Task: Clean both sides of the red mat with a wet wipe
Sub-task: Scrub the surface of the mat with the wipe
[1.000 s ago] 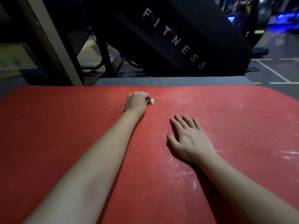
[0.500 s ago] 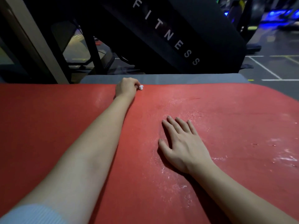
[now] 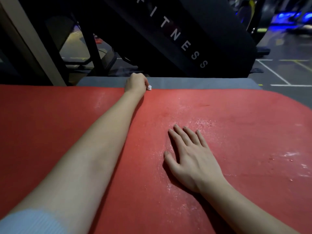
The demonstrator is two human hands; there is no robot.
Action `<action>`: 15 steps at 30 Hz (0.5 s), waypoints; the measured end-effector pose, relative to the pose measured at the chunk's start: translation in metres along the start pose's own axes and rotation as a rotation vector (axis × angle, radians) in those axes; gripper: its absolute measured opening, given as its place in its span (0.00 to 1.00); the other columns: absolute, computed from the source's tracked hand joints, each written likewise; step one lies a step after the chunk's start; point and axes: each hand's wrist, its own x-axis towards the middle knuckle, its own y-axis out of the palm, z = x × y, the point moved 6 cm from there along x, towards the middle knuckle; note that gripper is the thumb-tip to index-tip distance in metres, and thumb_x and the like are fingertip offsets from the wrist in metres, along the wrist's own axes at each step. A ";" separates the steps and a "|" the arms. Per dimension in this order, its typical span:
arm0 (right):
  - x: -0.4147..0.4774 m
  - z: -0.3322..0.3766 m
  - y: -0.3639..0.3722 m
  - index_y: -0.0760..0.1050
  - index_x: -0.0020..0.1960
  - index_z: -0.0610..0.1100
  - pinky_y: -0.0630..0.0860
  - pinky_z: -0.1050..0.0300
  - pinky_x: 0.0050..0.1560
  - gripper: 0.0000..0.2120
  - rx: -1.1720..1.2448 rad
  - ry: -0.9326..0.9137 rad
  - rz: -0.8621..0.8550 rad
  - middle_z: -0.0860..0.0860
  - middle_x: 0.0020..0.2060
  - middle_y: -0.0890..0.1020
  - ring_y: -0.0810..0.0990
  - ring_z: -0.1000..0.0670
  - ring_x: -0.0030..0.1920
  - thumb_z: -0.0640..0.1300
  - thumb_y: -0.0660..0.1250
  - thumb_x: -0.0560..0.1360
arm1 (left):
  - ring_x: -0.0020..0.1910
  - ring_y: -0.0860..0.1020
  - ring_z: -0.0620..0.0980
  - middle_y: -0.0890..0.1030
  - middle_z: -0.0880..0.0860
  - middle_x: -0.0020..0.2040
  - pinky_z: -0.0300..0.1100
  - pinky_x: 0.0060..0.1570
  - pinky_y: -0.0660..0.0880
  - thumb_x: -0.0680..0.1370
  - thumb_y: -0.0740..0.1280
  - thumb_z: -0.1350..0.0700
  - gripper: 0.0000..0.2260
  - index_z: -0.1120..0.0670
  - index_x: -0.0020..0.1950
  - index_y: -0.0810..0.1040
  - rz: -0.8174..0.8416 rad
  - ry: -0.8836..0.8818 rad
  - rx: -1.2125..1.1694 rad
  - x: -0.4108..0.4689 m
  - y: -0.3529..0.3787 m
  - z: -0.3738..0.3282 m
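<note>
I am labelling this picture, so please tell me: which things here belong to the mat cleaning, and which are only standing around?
Part of the job: red mat; wet wipe, gripped by the left hand at the far edge; right hand, flat on the mat.
Just around: grey pad beyond it; black machine lettered FITNESS; lined floor.

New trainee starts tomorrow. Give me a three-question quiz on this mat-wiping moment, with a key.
1. True or false: the right hand lies flat, fingers straight, on the red mat.
2. Which hand grips the wet wipe? A) left hand B) right hand
3. Fill in: the wipe is at the mat's ____ edge, beside the grey pad.
Key: 1 true; 2 A; 3 far.
</note>
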 end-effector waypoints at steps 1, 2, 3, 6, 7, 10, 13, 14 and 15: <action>0.000 0.000 0.000 0.50 0.81 0.54 0.42 0.48 0.79 0.34 0.006 0.004 -0.005 0.56 0.81 0.50 0.43 0.53 0.80 0.65 0.46 0.77 | 0.53 0.82 0.62 0.83 0.58 0.53 0.45 0.50 0.75 0.74 0.72 0.58 0.09 0.52 0.53 0.87 -0.003 0.007 -0.033 0.002 0.003 -0.006; 0.000 0.000 -0.001 0.51 0.81 0.54 0.42 0.48 0.79 0.34 0.011 0.006 -0.013 0.56 0.81 0.50 0.44 0.53 0.80 0.65 0.46 0.77 | 0.53 0.82 0.62 0.83 0.57 0.51 0.44 0.48 0.75 0.74 0.71 0.60 0.09 0.53 0.52 0.87 0.005 0.008 -0.050 0.002 0.005 -0.011; 0.001 -0.001 -0.001 0.51 0.81 0.54 0.42 0.48 0.79 0.34 0.015 0.007 -0.017 0.56 0.81 0.51 0.44 0.53 0.80 0.65 0.46 0.77 | 0.52 0.82 0.61 0.83 0.56 0.48 0.43 0.47 0.73 0.75 0.71 0.60 0.08 0.53 0.51 0.88 0.018 0.009 -0.060 -0.001 0.004 -0.016; 0.001 -0.001 -0.001 0.51 0.81 0.54 0.42 0.48 0.79 0.34 0.010 0.006 -0.010 0.56 0.81 0.51 0.45 0.53 0.80 0.65 0.47 0.77 | 0.49 0.83 0.54 0.85 0.52 0.43 0.40 0.45 0.74 0.75 0.73 0.59 0.05 0.51 0.48 0.89 0.080 0.054 -0.076 -0.021 0.001 -0.017; 0.001 -0.002 -0.001 0.51 0.81 0.54 0.42 0.48 0.79 0.34 0.012 0.006 -0.012 0.56 0.81 0.51 0.45 0.53 0.80 0.65 0.47 0.77 | 0.48 0.83 0.53 0.86 0.52 0.44 0.40 0.47 0.75 0.75 0.74 0.58 0.05 0.50 0.48 0.88 0.085 0.092 -0.076 -0.032 -0.001 -0.013; 0.001 -0.002 -0.002 0.50 0.81 0.54 0.42 0.48 0.79 0.35 0.006 0.009 -0.014 0.56 0.81 0.51 0.45 0.52 0.80 0.65 0.46 0.77 | 0.47 0.83 0.52 0.86 0.51 0.47 0.44 0.51 0.79 0.75 0.75 0.57 0.05 0.48 0.48 0.88 0.121 0.194 -0.023 -0.058 -0.009 0.002; 0.001 -0.001 -0.001 0.51 0.81 0.54 0.42 0.47 0.79 0.35 -0.001 0.008 -0.023 0.55 0.81 0.52 0.46 0.52 0.80 0.65 0.45 0.76 | 0.48 0.83 0.54 0.86 0.52 0.47 0.46 0.52 0.79 0.75 0.74 0.57 0.06 0.48 0.48 0.88 0.119 0.225 0.035 -0.055 -0.012 0.000; 0.001 0.000 -0.001 0.52 0.81 0.53 0.42 0.47 0.79 0.35 0.001 0.009 -0.026 0.55 0.81 0.52 0.47 0.52 0.80 0.65 0.45 0.76 | 0.49 0.83 0.55 0.86 0.53 0.48 0.46 0.52 0.79 0.75 0.73 0.58 0.06 0.48 0.49 0.88 0.103 0.222 0.050 -0.053 -0.013 -0.004; 0.001 0.000 -0.001 0.52 0.81 0.53 0.42 0.47 0.79 0.35 0.005 0.012 -0.028 0.55 0.80 0.53 0.47 0.52 0.80 0.65 0.45 0.76 | 0.49 0.83 0.56 0.86 0.53 0.48 0.46 0.52 0.79 0.76 0.72 0.59 0.07 0.48 0.49 0.88 0.090 0.208 0.052 -0.050 -0.012 -0.006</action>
